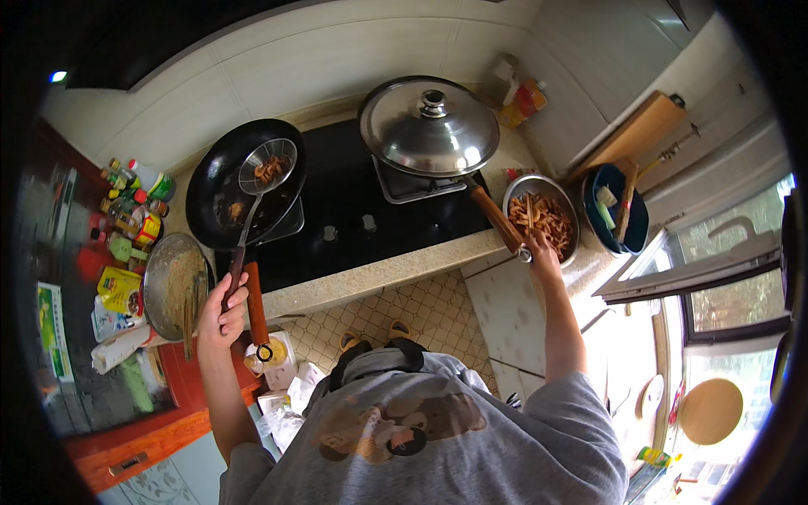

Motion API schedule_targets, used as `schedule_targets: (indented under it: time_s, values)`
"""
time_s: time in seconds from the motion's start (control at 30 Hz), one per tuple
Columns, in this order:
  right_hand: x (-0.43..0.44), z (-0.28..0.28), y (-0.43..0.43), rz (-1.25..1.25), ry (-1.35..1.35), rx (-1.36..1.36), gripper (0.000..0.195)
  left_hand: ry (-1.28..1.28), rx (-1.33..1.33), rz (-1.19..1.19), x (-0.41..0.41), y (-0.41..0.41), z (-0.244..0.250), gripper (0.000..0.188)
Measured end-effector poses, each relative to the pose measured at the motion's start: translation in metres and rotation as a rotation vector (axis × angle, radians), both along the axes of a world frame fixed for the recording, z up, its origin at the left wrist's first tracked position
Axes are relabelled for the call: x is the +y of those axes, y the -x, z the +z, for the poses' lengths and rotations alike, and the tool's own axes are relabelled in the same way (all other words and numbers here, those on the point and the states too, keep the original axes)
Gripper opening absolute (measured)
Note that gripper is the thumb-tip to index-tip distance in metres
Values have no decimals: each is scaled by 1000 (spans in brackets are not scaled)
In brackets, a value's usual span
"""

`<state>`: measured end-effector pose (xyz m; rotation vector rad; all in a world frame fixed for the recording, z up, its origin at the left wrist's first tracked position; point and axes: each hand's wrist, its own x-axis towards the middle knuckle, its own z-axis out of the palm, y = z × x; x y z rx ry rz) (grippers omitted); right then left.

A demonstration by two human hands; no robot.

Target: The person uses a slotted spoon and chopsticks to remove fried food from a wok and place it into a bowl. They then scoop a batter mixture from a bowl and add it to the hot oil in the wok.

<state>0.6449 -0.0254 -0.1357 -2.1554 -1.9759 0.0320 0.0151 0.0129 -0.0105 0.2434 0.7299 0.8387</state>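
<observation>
My left hand (224,309) grips the dark handle of a wire skimmer (268,165), whose basket holds browned fried pieces above a black wok (208,170) on the left burner. Dark bits lie in the wok. At the right, my right hand (544,249) holds wooden chopsticks (529,211) with their tips in a metal bowl (573,211) of browned fried strips (555,218). Between the hands, a second wok stands on the right burner under a domed steel lid (404,129); its wooden handle (495,218) points towards the right hand.
At the left, a metal bowl (151,278) with pale batter and chopsticks stands beside bottles (151,180) and a yellow packet (118,290). A dark blue basin (637,208) and a wooden board (637,129) are at the right. The left wok's handle (255,303) juts over the counter edge.
</observation>
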Motion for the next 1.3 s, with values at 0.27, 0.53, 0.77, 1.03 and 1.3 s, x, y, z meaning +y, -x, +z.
schedule_targets:
  time_s: [0.27, 0.53, 0.77, 1.03, 1.3]
  values:
    - [-1, 48, 18, -99, -734, 164, 40, -79, -97, 119, -20, -33, 4, 26]
    - [2, 158, 273, 151, 47, 1369, 35, -173, 200, 281, -14, -110, 28, 23]
    - [26, 151, 374, 292, 735, 1994, 32, -230, 196, 221, -7, -124, 17, 25]
    - [40, 161, 388, 132, 655, 1968, 20, -599, 739, 332, 0, -112, 2, 46]
    - [82, 150, 413, 293, 702, 1640, 26, -375, 932, 648, -56, -29, -46, 52]
